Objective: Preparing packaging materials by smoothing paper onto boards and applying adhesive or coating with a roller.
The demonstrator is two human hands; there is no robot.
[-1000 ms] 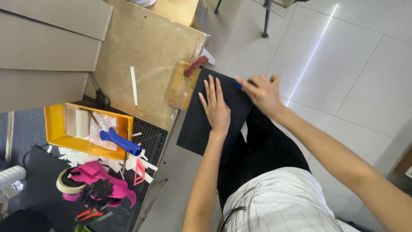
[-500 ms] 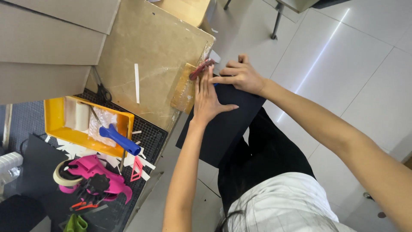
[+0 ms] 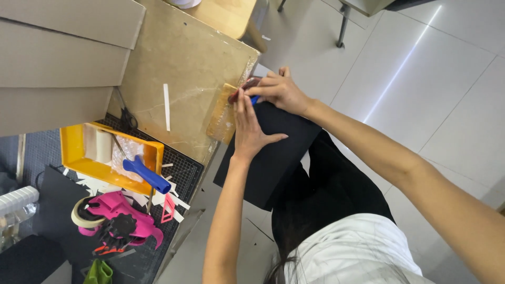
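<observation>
The left hand [image 3: 250, 129] lay flat, fingers spread, on a black sheet [image 3: 268, 158]. The right hand [image 3: 281, 92] was closed on a blue tool [image 3: 254, 99] at the sheet's top edge.

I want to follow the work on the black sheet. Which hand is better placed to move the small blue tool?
Probably the right hand: it grips the blue tool at the black sheet's top edge. The left hand lies flat on the sheet.

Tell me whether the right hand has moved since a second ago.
Yes. The right hand has moved from the black sheet's far corner toward the board's edge, beside the left hand.
</observation>
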